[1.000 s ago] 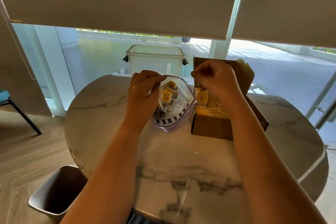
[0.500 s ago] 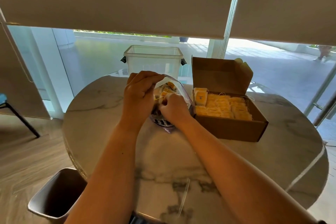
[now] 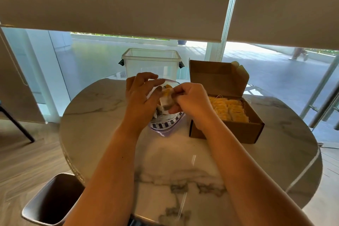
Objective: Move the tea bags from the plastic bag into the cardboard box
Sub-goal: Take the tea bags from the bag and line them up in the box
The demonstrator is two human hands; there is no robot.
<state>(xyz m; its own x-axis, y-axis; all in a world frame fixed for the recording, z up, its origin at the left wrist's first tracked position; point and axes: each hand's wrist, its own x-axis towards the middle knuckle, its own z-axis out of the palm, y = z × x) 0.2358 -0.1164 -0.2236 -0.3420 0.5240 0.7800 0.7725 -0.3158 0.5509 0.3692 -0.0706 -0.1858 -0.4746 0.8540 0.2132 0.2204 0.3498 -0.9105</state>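
Note:
A clear plastic bag (image 3: 166, 126) with a dark striped band stands on the marble table, tea bags inside. My left hand (image 3: 141, 97) pinches the bag's rim and holds its mouth open. My right hand (image 3: 190, 101) pinches a tea bag (image 3: 167, 101) with a yellow tag, raised at the bag's mouth. To the right sits the open cardboard box (image 3: 227, 131), its lid upright, filled with rows of yellow-tagged tea bags (image 3: 229, 109).
An empty clear plastic tub (image 3: 151, 64) stands behind the bag at the round marble table's (image 3: 183, 161) far edge. A dark bin (image 3: 49, 202) sits on the wooden floor at lower left. A chair leg (image 3: 16, 124) shows at far left.
My right hand left the box, reached into the plastic bag and now lifts out a tea bag. My left hand kept holding the bag's rim.

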